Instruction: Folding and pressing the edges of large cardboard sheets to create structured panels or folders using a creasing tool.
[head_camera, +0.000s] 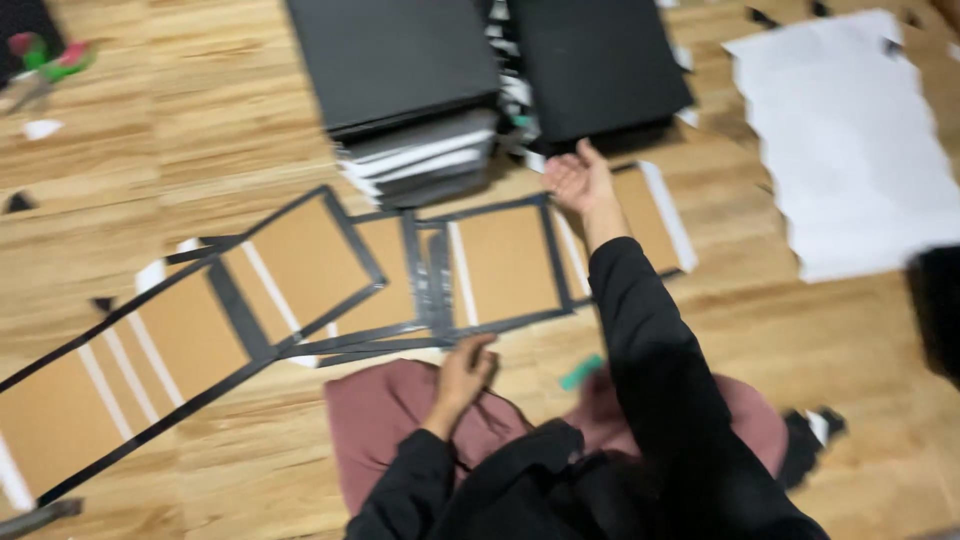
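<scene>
Neither of my hands holds anything: right hand (578, 182) open by the black stack (600, 65), left hand (466, 368) resting loosely on the board strip's (300, 285) near edge. I judge I'm fetching another panel; next needs a firm pinch. Wood floor (200, 130), white sheet (850, 140) right.

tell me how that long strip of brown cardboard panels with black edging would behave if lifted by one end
The strip of cardboard panels would likely fold at the black joints: its sections already lie at different angles on the wooden floor. Each flat brown panel looks stiff and probably light. The left hand rests at its near edge; the right hand reaches past it.
</scene>
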